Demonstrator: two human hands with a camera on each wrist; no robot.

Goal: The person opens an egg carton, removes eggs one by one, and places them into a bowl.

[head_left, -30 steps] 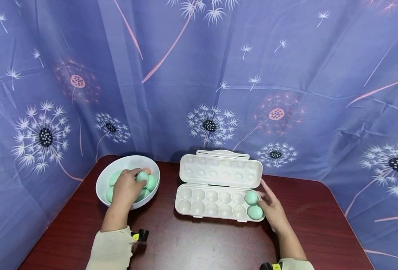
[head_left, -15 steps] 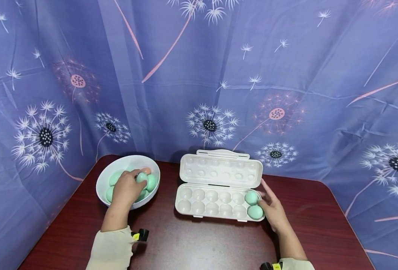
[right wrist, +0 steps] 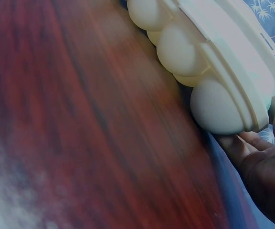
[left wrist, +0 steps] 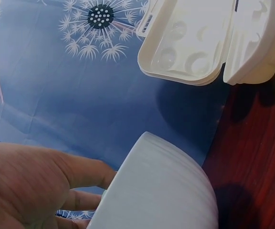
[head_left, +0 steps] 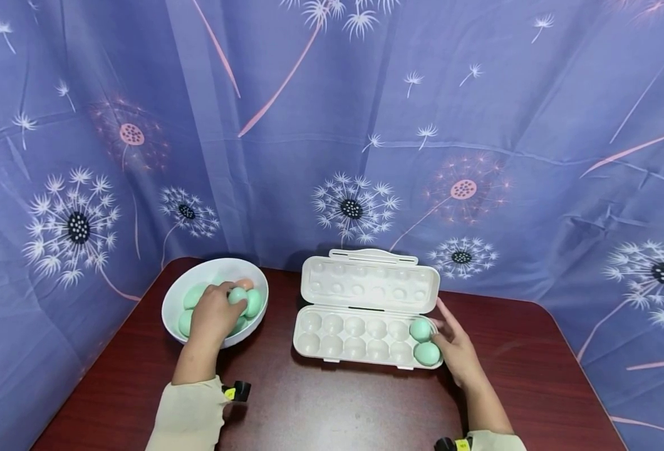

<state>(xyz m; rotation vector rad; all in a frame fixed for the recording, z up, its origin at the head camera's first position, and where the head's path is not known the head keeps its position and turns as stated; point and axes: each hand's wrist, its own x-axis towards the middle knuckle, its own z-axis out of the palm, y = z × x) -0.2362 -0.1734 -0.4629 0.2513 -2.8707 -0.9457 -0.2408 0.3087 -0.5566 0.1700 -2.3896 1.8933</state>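
A white bowl [head_left: 168, 304] of pale green eggs stands at the left of the table, with one orange egg [head_left: 245, 284] near its far right side. Reaching in from the front, my left hand [head_left: 209, 319] pinches a green egg [head_left: 238, 297]; the bowl's wall hides its fingertips in the left wrist view. A white egg carton [head_left: 332, 345] lies open with its lid raised at the back. Two green eggs fill its rightmost pair of cups, the front one [head_left: 426, 354] close to my right thumb. My right hand [head_left: 458, 358] holds the carton's right end, thumb at the rim, other fingers behind and beneath.
The dark red wooden table [head_left: 337, 407] carries both the bowl and the carton. A blue dandelion-print curtain [head_left: 287, 200] hangs right behind them and along both sides. Each wrist wears a small black camera, the left one [head_left: 242, 391] over the table.
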